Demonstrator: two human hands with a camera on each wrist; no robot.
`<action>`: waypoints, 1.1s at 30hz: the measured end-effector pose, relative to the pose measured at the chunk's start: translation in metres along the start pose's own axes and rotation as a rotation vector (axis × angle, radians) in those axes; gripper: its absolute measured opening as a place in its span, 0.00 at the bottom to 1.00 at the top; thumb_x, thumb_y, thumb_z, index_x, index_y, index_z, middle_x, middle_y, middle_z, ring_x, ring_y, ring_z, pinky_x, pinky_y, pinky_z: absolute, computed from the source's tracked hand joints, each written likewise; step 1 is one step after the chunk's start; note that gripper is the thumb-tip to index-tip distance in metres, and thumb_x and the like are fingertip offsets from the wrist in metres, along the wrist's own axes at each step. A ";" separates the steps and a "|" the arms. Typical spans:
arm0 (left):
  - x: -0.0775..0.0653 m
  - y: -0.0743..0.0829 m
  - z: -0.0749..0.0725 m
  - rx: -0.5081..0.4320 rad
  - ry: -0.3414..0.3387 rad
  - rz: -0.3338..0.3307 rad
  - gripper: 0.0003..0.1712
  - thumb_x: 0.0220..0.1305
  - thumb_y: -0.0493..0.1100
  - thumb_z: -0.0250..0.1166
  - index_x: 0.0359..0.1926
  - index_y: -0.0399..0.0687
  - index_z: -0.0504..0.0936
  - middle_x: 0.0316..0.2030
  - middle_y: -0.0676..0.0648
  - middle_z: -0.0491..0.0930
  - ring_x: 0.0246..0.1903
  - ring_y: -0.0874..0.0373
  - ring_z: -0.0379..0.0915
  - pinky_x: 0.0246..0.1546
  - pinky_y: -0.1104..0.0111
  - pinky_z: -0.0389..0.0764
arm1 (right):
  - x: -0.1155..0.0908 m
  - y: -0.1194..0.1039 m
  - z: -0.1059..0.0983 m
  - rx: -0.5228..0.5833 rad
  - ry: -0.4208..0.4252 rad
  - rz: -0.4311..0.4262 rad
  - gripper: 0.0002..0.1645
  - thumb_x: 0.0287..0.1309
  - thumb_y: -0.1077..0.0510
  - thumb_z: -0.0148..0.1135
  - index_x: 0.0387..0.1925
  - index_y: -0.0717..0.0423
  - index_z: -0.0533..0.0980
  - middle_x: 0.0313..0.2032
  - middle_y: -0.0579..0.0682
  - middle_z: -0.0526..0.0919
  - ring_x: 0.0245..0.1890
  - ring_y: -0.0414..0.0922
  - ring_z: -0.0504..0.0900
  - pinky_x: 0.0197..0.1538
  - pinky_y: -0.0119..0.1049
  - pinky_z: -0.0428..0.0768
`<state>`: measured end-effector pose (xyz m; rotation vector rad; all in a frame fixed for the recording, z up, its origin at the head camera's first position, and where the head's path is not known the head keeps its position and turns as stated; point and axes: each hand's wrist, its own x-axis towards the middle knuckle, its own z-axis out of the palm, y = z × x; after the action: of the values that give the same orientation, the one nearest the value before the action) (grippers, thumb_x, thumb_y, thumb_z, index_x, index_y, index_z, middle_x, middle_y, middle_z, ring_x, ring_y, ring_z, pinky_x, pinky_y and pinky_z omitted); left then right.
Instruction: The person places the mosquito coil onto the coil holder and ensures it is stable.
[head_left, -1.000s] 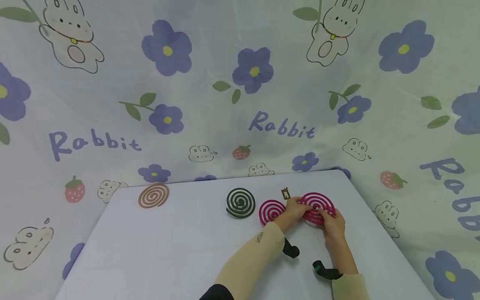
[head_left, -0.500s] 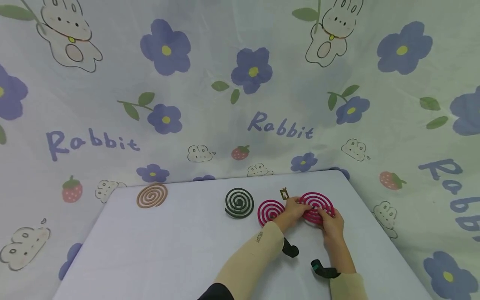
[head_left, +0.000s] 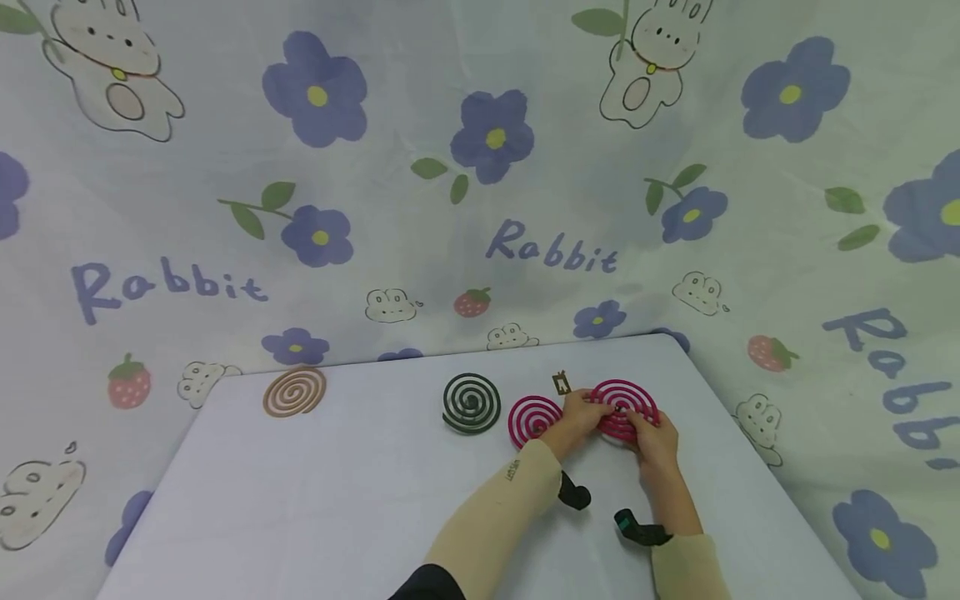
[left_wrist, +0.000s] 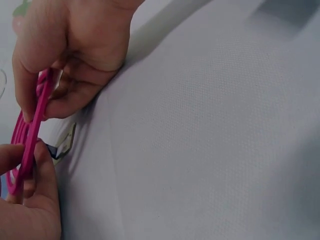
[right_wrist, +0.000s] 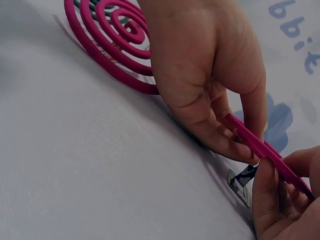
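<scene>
Both hands hold one pink mosquito coil above the right part of the white table. My left hand pinches its left side, thumb towards the centre. From the right, my right hand grips the other side, its thumb also near the middle. In the wrist views the coil appears edge-on and tilted. A small metal coil stand with a dark blue part sits beneath it, between the hands; fingers hide part of it. Another pink coil lies just left of my left hand, partly covered by the forearm.
A dark green coil lies left of the pink ones, and a tan coil near the table's far left corner. A flat brass-coloured metal piece lies behind my left hand. A patterned cloth hangs behind the table.
The head view has shifted, so everything appears slightly further left. Both hands keep holding the pink coil in much the same place.
</scene>
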<state>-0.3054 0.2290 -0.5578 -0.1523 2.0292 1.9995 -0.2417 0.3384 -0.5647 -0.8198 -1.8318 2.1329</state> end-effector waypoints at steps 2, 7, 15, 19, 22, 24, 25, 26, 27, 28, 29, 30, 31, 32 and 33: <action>0.000 0.001 0.000 0.005 0.000 -0.003 0.16 0.53 0.34 0.73 0.44 0.40 0.81 0.36 0.49 0.78 0.36 0.59 0.74 0.37 0.67 0.79 | 0.000 0.000 0.000 -0.004 0.001 -0.002 0.36 0.66 0.55 0.59 0.69 0.63 0.58 0.62 0.60 0.67 0.37 0.33 0.79 0.38 0.29 0.82; -0.003 0.002 0.001 -0.017 -0.011 -0.017 0.17 0.54 0.34 0.73 0.45 0.40 0.81 0.36 0.49 0.78 0.36 0.59 0.74 0.38 0.67 0.79 | -0.001 -0.001 0.000 -0.003 0.013 0.003 0.35 0.67 0.55 0.58 0.70 0.63 0.58 0.63 0.61 0.66 0.37 0.34 0.79 0.36 0.29 0.82; -0.003 -0.002 0.002 -0.060 -0.007 0.011 0.16 0.52 0.30 0.72 0.43 0.38 0.81 0.34 0.48 0.78 0.34 0.59 0.76 0.36 0.69 0.80 | -0.001 -0.002 0.000 -0.016 0.010 0.008 0.34 0.67 0.55 0.58 0.68 0.62 0.59 0.61 0.61 0.67 0.36 0.37 0.78 0.33 0.28 0.80; -0.004 -0.002 0.002 -0.068 0.004 0.024 0.17 0.51 0.30 0.72 0.43 0.38 0.81 0.34 0.48 0.78 0.34 0.59 0.76 0.36 0.69 0.80 | -0.001 -0.003 0.000 -0.020 0.004 0.017 0.33 0.67 0.55 0.58 0.68 0.62 0.60 0.60 0.61 0.68 0.37 0.39 0.78 0.32 0.28 0.80; -0.004 -0.003 0.001 -0.074 0.001 0.032 0.17 0.51 0.30 0.72 0.44 0.39 0.81 0.34 0.48 0.78 0.35 0.59 0.76 0.36 0.68 0.80 | -0.001 -0.003 -0.001 -0.017 -0.004 0.019 0.33 0.66 0.56 0.59 0.67 0.61 0.60 0.60 0.60 0.68 0.38 0.40 0.78 0.32 0.28 0.80; -0.004 -0.003 0.001 -0.078 -0.006 0.041 0.17 0.51 0.30 0.72 0.43 0.39 0.81 0.35 0.48 0.78 0.35 0.59 0.76 0.36 0.69 0.80 | 0.000 -0.003 -0.001 -0.019 -0.011 0.013 0.33 0.67 0.56 0.58 0.68 0.62 0.60 0.60 0.60 0.68 0.39 0.40 0.78 0.34 0.28 0.80; -0.004 -0.003 0.001 -0.077 -0.006 0.046 0.17 0.51 0.30 0.72 0.43 0.39 0.81 0.35 0.48 0.78 0.35 0.59 0.76 0.36 0.69 0.80 | 0.001 -0.003 -0.002 -0.017 -0.016 0.010 0.33 0.67 0.56 0.58 0.68 0.61 0.60 0.61 0.60 0.67 0.39 0.40 0.78 0.35 0.28 0.81; -0.004 -0.003 0.001 -0.084 -0.007 0.048 0.16 0.51 0.29 0.72 0.43 0.39 0.81 0.35 0.48 0.78 0.35 0.59 0.76 0.36 0.69 0.80 | 0.001 -0.002 -0.002 -0.015 -0.021 0.008 0.33 0.67 0.55 0.58 0.68 0.61 0.60 0.61 0.60 0.67 0.40 0.39 0.78 0.36 0.28 0.81; -0.004 -0.004 0.001 -0.086 -0.003 0.052 0.16 0.51 0.29 0.72 0.43 0.39 0.81 0.35 0.48 0.78 0.34 0.59 0.76 0.35 0.69 0.80 | 0.002 -0.002 -0.003 -0.015 -0.026 0.008 0.33 0.67 0.55 0.58 0.68 0.60 0.60 0.62 0.59 0.67 0.41 0.39 0.78 0.37 0.28 0.81; -0.004 -0.004 0.001 -0.088 -0.001 0.055 0.16 0.51 0.29 0.71 0.43 0.39 0.81 0.35 0.48 0.78 0.34 0.59 0.76 0.35 0.69 0.80 | 0.002 -0.002 -0.003 -0.017 -0.036 0.004 0.34 0.67 0.55 0.58 0.69 0.60 0.58 0.63 0.60 0.66 0.42 0.39 0.78 0.39 0.28 0.81; -0.005 -0.004 0.001 -0.088 0.003 0.056 0.16 0.51 0.29 0.71 0.43 0.39 0.80 0.35 0.48 0.78 0.34 0.59 0.76 0.35 0.68 0.80 | 0.003 -0.001 -0.004 -0.015 -0.043 0.000 0.34 0.67 0.55 0.58 0.70 0.60 0.58 0.63 0.60 0.66 0.42 0.39 0.78 0.40 0.29 0.81; -0.005 -0.004 0.000 -0.093 0.005 0.055 0.17 0.50 0.29 0.71 0.43 0.39 0.80 0.35 0.47 0.78 0.34 0.59 0.76 0.35 0.68 0.80 | 0.003 -0.001 -0.004 -0.017 -0.050 -0.001 0.35 0.68 0.55 0.58 0.70 0.60 0.57 0.64 0.60 0.65 0.43 0.40 0.78 0.40 0.29 0.81; -0.005 -0.004 0.000 -0.096 0.006 0.052 0.17 0.50 0.29 0.71 0.42 0.39 0.80 0.35 0.47 0.79 0.35 0.59 0.77 0.35 0.68 0.80 | 0.003 -0.001 -0.005 -0.018 -0.053 0.002 0.35 0.67 0.55 0.58 0.70 0.59 0.57 0.64 0.60 0.65 0.43 0.40 0.77 0.40 0.29 0.81; -0.006 -0.004 0.000 -0.102 0.003 0.046 0.16 0.51 0.29 0.72 0.43 0.38 0.80 0.35 0.47 0.79 0.35 0.59 0.77 0.36 0.68 0.80 | 0.003 0.000 -0.005 -0.023 -0.054 0.004 0.35 0.67 0.55 0.58 0.70 0.59 0.57 0.64 0.60 0.65 0.44 0.41 0.77 0.40 0.30 0.81; -0.006 -0.005 0.001 -0.102 0.002 0.042 0.17 0.51 0.29 0.72 0.43 0.38 0.80 0.36 0.47 0.79 0.35 0.59 0.77 0.36 0.69 0.80 | 0.003 0.000 -0.005 -0.028 -0.055 0.006 0.35 0.67 0.55 0.58 0.70 0.59 0.57 0.64 0.60 0.65 0.45 0.41 0.77 0.40 0.30 0.81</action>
<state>-0.2982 0.2287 -0.5606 -0.1336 1.9477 2.1300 -0.2413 0.3443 -0.5658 -0.7814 -1.8930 2.1584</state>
